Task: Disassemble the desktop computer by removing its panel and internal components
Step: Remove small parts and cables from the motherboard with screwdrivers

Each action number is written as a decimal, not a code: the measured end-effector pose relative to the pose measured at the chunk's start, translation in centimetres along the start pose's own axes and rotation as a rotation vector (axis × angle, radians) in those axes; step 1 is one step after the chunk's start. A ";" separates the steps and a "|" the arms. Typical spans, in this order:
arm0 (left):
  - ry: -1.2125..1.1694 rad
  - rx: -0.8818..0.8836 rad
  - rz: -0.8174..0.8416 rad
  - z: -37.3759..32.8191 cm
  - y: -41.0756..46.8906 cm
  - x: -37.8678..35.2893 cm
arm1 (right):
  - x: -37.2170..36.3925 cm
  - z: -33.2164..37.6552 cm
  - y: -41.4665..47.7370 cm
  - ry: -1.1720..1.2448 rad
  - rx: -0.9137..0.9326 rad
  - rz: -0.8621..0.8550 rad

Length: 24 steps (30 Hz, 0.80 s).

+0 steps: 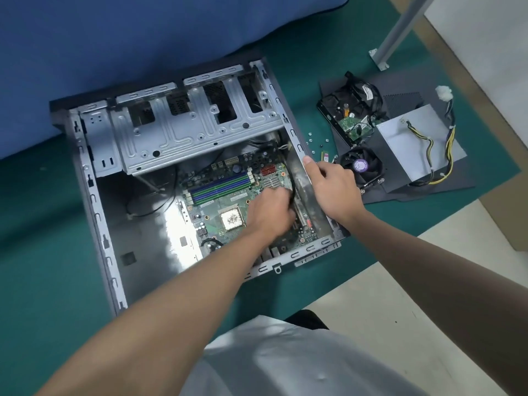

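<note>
The open desktop case lies flat on the green mat, its side panel off. Inside lies the green motherboard with empty blue and green memory slots and a bare CPU. My left hand reaches into the case over the board's right part, fingers curled round a black cable. My right hand grips the case's right wall, thumb on its top rim. The silver drive cage spans the far half.
Removed parts lie on a dark panel to the right: a hard drive, a cooler fan, a power supply with yellow and black wires. Small screws dot the mat. A white post stands far right; the table edge is near.
</note>
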<state>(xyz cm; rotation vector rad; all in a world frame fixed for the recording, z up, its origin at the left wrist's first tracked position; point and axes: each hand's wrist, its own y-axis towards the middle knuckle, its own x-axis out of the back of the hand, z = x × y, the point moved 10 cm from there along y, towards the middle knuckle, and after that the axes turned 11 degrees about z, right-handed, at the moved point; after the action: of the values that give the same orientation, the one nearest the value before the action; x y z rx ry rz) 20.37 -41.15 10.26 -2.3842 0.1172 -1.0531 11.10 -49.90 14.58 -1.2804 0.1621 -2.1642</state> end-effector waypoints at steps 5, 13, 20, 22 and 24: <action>0.007 0.190 -0.289 7.1 -2.7 5.7 | 0.0 0.3 -0.1 0.005 0.027 0.003; 0.359 -0.059 -0.545 6.5 -6.8 7.3 | -0.1 0.6 -0.2 -0.029 0.051 0.003; 0.849 -0.440 -0.213 0.5 -3.4 2.8 | -0.4 1.6 0.0 -0.164 0.071 0.078; 0.897 -0.410 -0.120 0.6 -2.6 2.5 | -0.6 1.5 0.9 -0.137 0.032 0.174; 0.877 -0.341 -0.034 0.9 -1.6 2.8 | -0.2 2.3 2.0 -0.087 0.023 0.207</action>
<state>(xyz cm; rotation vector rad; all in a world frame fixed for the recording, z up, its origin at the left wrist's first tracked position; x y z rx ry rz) 22.76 -40.19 12.44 -2.0069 0.6017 -2.1634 13.94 -50.90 14.80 -1.2831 0.2233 -1.9266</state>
